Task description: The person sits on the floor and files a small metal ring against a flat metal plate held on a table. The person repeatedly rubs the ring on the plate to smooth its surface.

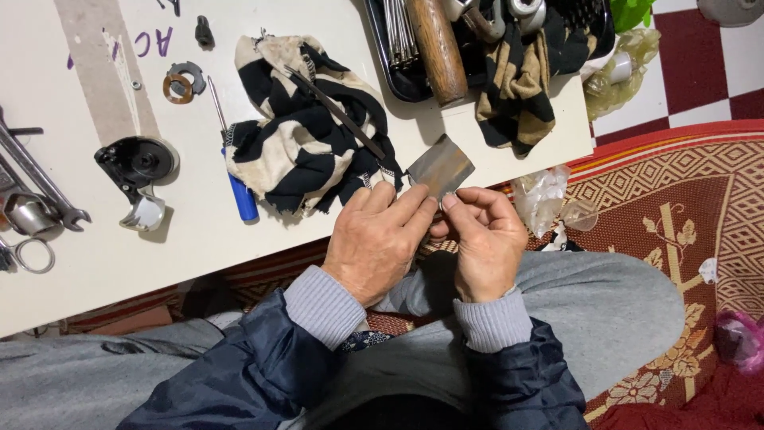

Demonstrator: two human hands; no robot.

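A small grey-brown rectangular sheet, like a piece of sandpaper (441, 166), is pinched between the fingertips of my left hand (378, 239) and my right hand (484, 239), just over the front edge of the white table (191, 231). Both hands are held close together above my lap. A black and cream striped cloth (306, 135) lies on the table right behind my left hand, with a thin dark metal tool (334, 107) resting across it.
On the table lie a blue-handled screwdriver (237, 187), a round black metal part (139, 163), wrenches (40, 187) and small rings (183, 82). A black tray (398, 76) with a wooden handle (439, 48) and another striped cloth stands at the back. Patterned red carpet (676, 207) lies to the right.
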